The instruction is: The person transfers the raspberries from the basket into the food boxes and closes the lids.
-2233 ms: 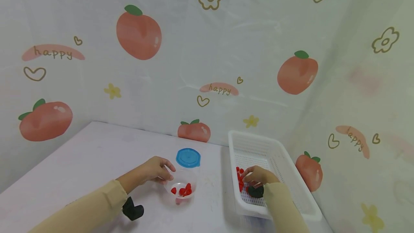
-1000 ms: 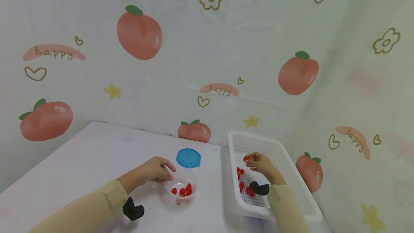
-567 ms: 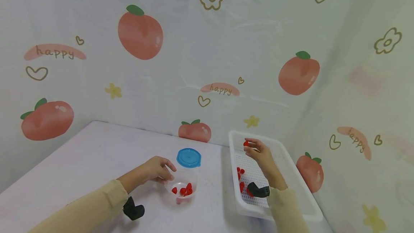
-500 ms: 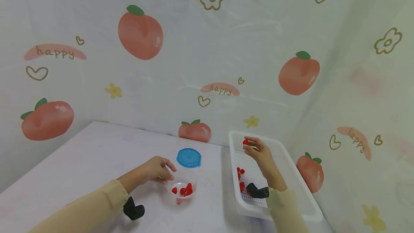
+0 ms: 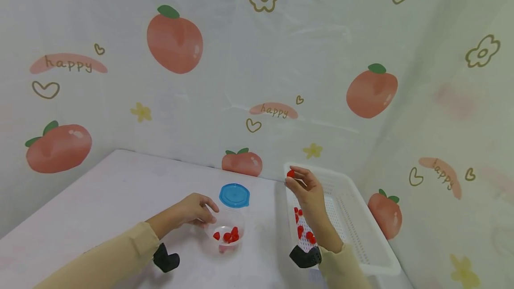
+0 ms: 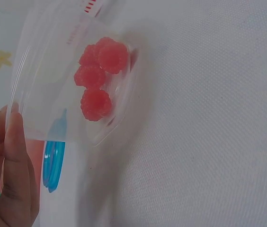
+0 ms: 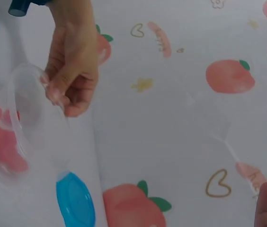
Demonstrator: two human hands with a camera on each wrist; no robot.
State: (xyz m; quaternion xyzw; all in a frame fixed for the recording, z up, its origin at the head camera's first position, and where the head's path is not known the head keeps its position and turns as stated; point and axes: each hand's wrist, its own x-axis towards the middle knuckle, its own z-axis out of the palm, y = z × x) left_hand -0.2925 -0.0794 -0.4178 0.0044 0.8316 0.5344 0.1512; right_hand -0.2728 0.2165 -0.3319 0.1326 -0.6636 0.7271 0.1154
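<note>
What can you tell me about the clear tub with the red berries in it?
The clear tub looks like thin see-through plastic, colourless, with a round, open mouth and a slim rim. It stands upright on the white table, with several raspberry-like red berries at its bottom. The fingers of the left hand pinch its rim. No cover is on it; a blue lid lies apart from it, farther back.

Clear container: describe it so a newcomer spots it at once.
Head view: find the white basket on the white table, then look left. Just nearer than the blue lid is the container, rim pinched by the left hand. Among these, it alone is colourless and see-through.
</note>
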